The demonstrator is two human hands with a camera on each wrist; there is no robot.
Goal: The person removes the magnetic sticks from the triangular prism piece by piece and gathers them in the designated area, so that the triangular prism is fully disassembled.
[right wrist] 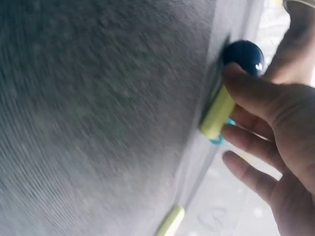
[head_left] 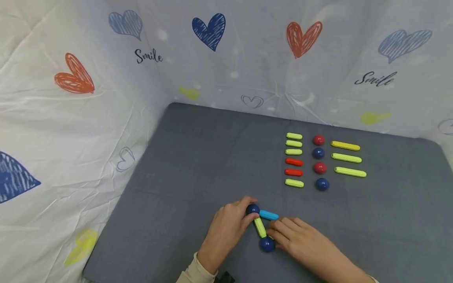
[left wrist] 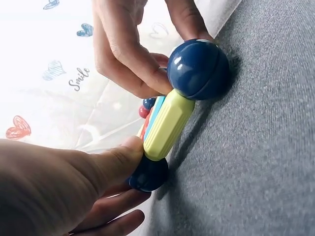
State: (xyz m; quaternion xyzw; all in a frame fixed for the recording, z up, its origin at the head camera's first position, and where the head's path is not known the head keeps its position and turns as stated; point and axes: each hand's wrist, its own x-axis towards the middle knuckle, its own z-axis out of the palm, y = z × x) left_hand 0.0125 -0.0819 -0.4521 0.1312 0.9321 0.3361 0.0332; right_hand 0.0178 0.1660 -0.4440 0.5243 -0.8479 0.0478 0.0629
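My left hand (head_left: 226,226) pinches a dark blue ball (head_left: 253,209) between thumb and fingers. From that ball a light blue rod (head_left: 269,215) points right, and a yellow-green rod (head_left: 260,228) runs down to a second dark blue ball (head_left: 267,244), also seen in the left wrist view (left wrist: 199,69). Beside the second ball, my right hand (head_left: 301,239) holds another yellow-green rod (right wrist: 219,113), mostly covered by its fingers in the head view. In the right wrist view, the right thumb lies in front of a dark blue ball (right wrist: 244,55).
At the right back of the grey table (head_left: 198,157), short yellow-green rods (head_left: 293,144) and red rods (head_left: 294,161) lie in a column. Alongside are red balls (head_left: 319,140), blue balls (head_left: 322,184) and longer yellowish rods (head_left: 346,158). A heart-printed white cloth (head_left: 247,70) hangs behind.
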